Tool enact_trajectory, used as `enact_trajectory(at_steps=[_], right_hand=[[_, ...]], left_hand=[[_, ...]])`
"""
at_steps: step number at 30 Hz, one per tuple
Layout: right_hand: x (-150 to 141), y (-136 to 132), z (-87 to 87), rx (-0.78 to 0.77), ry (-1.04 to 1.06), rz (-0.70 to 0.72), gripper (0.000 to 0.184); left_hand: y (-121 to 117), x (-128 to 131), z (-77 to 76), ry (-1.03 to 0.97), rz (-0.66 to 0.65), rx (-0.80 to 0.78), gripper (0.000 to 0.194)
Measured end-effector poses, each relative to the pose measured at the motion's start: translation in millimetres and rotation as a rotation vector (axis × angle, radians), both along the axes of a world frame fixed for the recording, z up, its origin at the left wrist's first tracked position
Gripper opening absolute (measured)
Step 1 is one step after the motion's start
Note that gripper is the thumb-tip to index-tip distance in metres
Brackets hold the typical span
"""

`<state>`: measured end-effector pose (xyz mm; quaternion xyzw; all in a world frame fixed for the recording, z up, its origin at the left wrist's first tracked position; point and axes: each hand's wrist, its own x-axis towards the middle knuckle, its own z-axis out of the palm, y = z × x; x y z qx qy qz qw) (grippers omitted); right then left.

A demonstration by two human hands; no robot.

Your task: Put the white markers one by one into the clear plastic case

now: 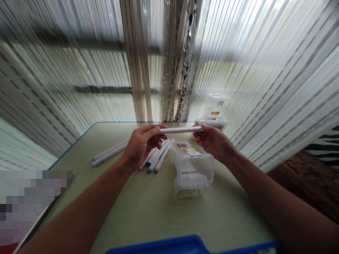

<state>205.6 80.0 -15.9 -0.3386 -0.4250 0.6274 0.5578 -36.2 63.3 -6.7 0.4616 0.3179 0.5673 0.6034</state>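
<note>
A white marker pen (180, 130) is held level above the table, one end in each hand. My left hand (143, 143) is closed on its left end, between thumb and fingers. The right end is pinched by my right hand (213, 141). Below and between the hands, several white markers (159, 157) with coloured ends lie side by side. More markers (109, 151) lie to the left of my left hand. A clear plastic case (194, 165) rests on its side with its lid open towards me, below my right hand.
The pale green table (143, 215) has a blue edge. A second clear case (217, 109) stands at the back right, near the string curtain (100, 70). A blue plastic piece (169, 244) is at the near edge. Something blurred out (29, 204) is at the left.
</note>
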Motion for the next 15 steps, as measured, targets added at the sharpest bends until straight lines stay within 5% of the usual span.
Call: enact_trajectory(at_steps=[15], right_hand=[[-1.7, 0.9, -3.7, 0.08, -0.087, -0.042, 0.026]], left_hand=[[1.5, 0.8, -6.8, 0.189, 0.073, 0.104, 0.025]])
